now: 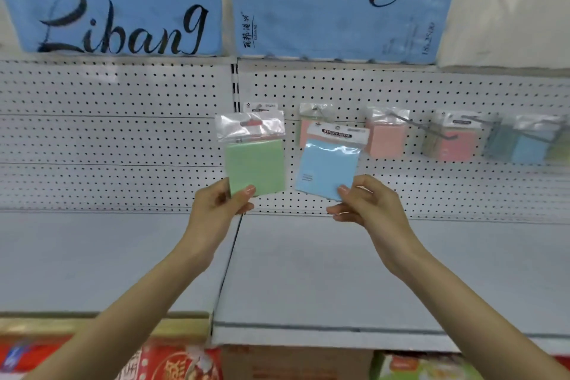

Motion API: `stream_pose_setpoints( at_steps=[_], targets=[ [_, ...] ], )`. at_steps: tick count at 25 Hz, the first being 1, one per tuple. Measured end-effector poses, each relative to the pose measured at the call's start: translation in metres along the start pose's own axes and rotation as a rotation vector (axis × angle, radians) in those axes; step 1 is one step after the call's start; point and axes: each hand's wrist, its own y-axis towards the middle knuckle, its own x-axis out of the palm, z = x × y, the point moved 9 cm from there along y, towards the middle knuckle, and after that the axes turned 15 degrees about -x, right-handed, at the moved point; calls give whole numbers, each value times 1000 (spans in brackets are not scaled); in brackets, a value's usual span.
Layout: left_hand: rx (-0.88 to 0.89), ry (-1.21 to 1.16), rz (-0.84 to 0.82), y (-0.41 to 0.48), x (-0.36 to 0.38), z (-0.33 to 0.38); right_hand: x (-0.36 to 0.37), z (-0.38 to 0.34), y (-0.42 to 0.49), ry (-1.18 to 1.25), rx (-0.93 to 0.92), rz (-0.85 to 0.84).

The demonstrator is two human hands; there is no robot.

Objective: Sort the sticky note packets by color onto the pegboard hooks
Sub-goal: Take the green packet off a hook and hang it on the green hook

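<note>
The left hand (222,207) pinches the lower corner of a green packet (256,163), thumb in front. The right hand (364,203) pinches the lower corner of a blue packet (327,166) in the same way, so each grip is closed on one packet. Both packets are held upright and apart in front of the pegboard (123,133), above the bare shelf (308,271).

The step in hand appears to be matching each colour to a hook. Blue packets (524,145) hang at the far right, so the blue one probably has to travel past the pink packets (387,139) and have its header hole threaded onto that hook. Another packet's header (260,106) shows behind the green one, but its colour is hidden. A long wire hook (413,125) juts forward along the likely path, and the right side is blurred. Large blue tissue packs (123,3) sit above the board.
</note>
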Motion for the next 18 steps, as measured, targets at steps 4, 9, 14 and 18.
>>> stream_pose_setpoints(
  at_steps=[4, 9, 14, 18],
  targets=[
    [-1, 12, 4, -54, 16, 0, -9, -26, -49, 38, -43, -36],
    [-56, 45, -100, -113, 75, -28, -78, -30, -118, 58, 14, 20],
    [-65, 45, -236, -145, 161, -35, -200, -50, -156, -12, 27, 211],
    [-48, 27, -343, -154, 242, -33, -275, -59, -165, -52, 9, 303]
  ],
)
